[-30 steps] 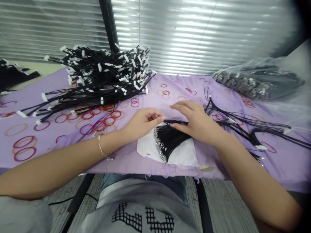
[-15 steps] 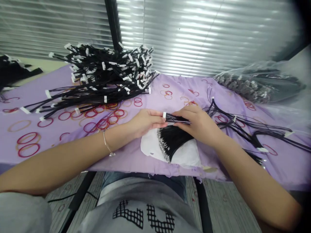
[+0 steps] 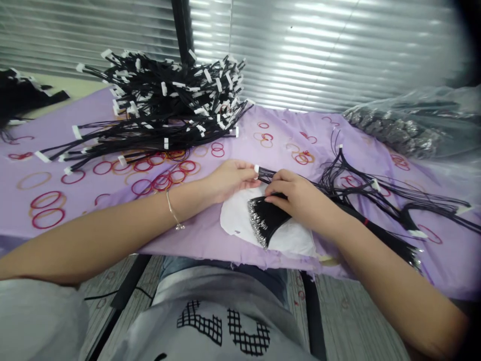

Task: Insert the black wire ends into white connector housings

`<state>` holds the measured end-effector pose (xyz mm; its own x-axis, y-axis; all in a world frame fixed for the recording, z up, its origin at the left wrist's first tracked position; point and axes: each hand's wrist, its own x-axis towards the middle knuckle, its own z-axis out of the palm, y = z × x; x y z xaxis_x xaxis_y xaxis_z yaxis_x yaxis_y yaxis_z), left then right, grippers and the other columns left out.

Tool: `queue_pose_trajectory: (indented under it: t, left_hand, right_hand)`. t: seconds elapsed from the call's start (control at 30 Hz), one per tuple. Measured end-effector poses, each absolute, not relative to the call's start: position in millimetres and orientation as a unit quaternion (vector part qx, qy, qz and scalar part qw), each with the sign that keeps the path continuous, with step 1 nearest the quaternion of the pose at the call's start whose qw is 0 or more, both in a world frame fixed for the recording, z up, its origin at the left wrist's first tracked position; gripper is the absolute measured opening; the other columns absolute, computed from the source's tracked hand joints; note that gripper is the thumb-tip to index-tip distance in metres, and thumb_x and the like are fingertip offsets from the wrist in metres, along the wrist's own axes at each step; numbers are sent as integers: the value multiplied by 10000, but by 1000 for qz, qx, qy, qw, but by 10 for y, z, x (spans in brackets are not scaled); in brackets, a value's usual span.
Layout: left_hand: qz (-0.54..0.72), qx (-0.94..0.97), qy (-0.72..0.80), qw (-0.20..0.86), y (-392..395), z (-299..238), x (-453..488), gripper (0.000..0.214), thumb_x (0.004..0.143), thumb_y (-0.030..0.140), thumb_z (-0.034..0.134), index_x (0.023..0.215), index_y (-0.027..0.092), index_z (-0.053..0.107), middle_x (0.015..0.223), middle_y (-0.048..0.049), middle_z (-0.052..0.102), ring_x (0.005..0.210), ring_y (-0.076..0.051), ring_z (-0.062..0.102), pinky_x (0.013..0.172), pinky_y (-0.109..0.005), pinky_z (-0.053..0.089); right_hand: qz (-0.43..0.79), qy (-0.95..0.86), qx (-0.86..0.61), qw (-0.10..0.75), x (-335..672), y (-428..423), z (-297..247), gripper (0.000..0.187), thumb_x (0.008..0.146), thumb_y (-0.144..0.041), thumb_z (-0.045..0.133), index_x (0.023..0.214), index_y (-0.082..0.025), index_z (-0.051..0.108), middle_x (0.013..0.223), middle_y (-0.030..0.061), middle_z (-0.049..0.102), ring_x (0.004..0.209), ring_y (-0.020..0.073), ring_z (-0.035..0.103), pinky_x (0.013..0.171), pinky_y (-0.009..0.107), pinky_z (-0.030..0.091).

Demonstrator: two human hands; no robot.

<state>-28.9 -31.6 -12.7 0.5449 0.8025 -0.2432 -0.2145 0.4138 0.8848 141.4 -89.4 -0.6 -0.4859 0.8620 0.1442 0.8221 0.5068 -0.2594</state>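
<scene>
Your right hand (image 3: 296, 198) has dropped from the tagged wires (image 3: 267, 174) toward the black wire fan (image 3: 266, 218), which looks narrower now. A black wire strand (image 3: 379, 235) now trails rightward, ending in metal tips (image 3: 415, 259).

A lilac cloth printed with red rings (image 3: 280, 150) covers the table. On it lie a white sheet (image 3: 236, 223), a heap of white-tagged black wires (image 3: 161, 113) beyond the sheet's left, loose black wires (image 3: 361, 188) right of the sheet, and a clear plastic bag (image 3: 398, 120) farther right.

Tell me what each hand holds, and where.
The left hand pinches black wires near their white-tagged end; the right hand closes on the wires further along.
</scene>
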Motion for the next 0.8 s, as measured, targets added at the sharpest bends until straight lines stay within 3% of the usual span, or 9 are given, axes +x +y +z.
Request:
queue_pose_trajectory:
  t: [0.2, 0.47, 0.6, 0.8]
  left_hand:
    - [305, 462, 344, 758, -322, -109, -316, 160, 747, -37, 487, 654, 69, 563, 646, -31, 611, 573, -46, 570, 699, -195, 468]
    - [285, 542, 368, 700, -401, -32, -343, 139, 698, -25, 499, 656, 79, 582, 656, -22, 619, 603, -66, 597, 655, -189, 482]
    - [285, 530, 363, 711, -441, -41, -343, 148, 705, -36, 488, 689, 75, 585, 648, -18, 615, 574, -52, 583, 629, -175, 477]
    - [305, 468, 351, 751, -447, -76, -344, 133, 752, -29, 505, 773, 64, 598, 718, -33, 626, 619, -61, 606, 715, -203, 495]
  right_hand:
    - [160, -885, -415, 138, 1493, -884, 95, 111, 860, -211, 514, 855, -164, 615, 844, 38, 598, 819, 138, 543, 780, 282, 422]
    - [240, -824, -473, 201, 1515, -915, 150, 145, 833, -254, 532, 869, -169, 644, 881, 25, 636, 798, 114, 575, 750, 243, 436]
    - [266, -801, -497, 203, 1535, -910, 163, 179, 826, -294, 537, 904, -174, 645, 832, 15, 642, 742, 114, 578, 691, 234, 433]
    - [280, -796, -488, 222, 1535, -906, 190, 122, 811, -256, 529, 818, -155, 597, 764, 6, 583, 693, 96, 511, 656, 219, 392]
